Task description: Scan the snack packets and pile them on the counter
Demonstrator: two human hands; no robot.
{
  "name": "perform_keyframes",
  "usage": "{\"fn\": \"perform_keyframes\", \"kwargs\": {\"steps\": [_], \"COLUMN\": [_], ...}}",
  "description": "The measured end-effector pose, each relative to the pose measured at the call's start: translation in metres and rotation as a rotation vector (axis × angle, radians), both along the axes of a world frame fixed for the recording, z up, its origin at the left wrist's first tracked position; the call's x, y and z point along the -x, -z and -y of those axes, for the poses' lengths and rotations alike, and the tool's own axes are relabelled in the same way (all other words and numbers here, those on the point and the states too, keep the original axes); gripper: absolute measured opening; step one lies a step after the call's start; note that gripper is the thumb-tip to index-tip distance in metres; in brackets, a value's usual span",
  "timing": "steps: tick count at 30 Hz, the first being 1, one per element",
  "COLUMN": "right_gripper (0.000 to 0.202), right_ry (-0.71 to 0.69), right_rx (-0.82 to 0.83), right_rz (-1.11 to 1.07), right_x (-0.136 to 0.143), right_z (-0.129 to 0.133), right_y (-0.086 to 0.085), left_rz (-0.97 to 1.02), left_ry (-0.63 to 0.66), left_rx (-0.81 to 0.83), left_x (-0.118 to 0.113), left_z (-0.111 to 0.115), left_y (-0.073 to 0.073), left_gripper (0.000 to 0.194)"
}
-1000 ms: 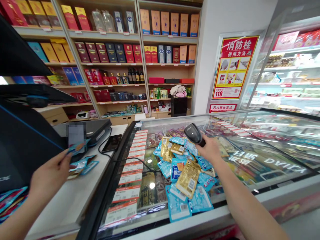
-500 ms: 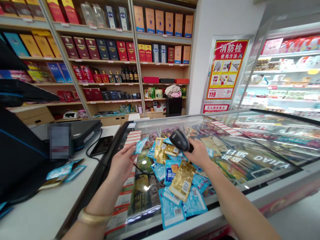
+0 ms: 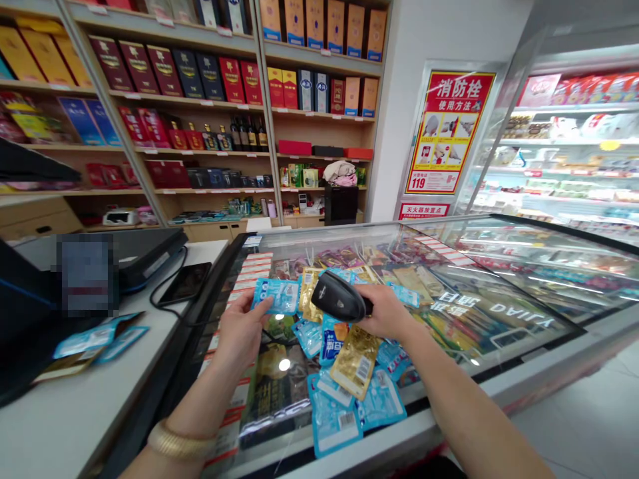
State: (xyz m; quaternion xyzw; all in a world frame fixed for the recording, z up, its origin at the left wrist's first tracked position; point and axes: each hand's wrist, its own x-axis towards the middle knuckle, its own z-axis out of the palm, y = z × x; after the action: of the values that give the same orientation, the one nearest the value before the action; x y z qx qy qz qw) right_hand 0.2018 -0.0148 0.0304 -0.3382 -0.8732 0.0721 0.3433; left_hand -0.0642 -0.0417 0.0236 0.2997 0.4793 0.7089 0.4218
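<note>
l hand (image 3: pixel 241 330) pinches blue snack pouch (image 3: pixel 283 294), prob. light, soft, slippery: hold by edge; r hand (image 3: pixel 385 310), near it, grips barcode scanner (image 3: pixel 338 297).

the one head-worn view looks forward and down across the freezer (image 3: pixel 529 379), from close above the left grip (image 3: pixel 243 332) and right grip (image 3: pixel 385 310), both mid-frame; the bench (image 3: pixel 124 376) falls at left, and shelves (image 3: pixel 324 130) stand farther off along the top.
</note>
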Motion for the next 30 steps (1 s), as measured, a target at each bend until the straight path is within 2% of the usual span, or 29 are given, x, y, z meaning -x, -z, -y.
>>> {"fn": "perform_keyframes", "kwargs": {"steps": [10, 30], "right_gripper": [0.018, 0.017], "right_ry": [0.002, 0.006], "right_rx": [-0.026, -0.015], "right_rz": [0.106, 0.181], "right_x": [0.010, 0.012], "right_z": [0.006, 0.002], "right_y": [0.000, 0.007], "left_rz": [-0.109, -0.162], "left_ry": [-0.016, -0.015], "left_rx": [-0.066, -0.074], "left_x": [0.001, 0.002], "left_z": [0.000, 0.000], "left_y": [0.008, 0.012], "left_gripper": [0.052, 0.053]}}
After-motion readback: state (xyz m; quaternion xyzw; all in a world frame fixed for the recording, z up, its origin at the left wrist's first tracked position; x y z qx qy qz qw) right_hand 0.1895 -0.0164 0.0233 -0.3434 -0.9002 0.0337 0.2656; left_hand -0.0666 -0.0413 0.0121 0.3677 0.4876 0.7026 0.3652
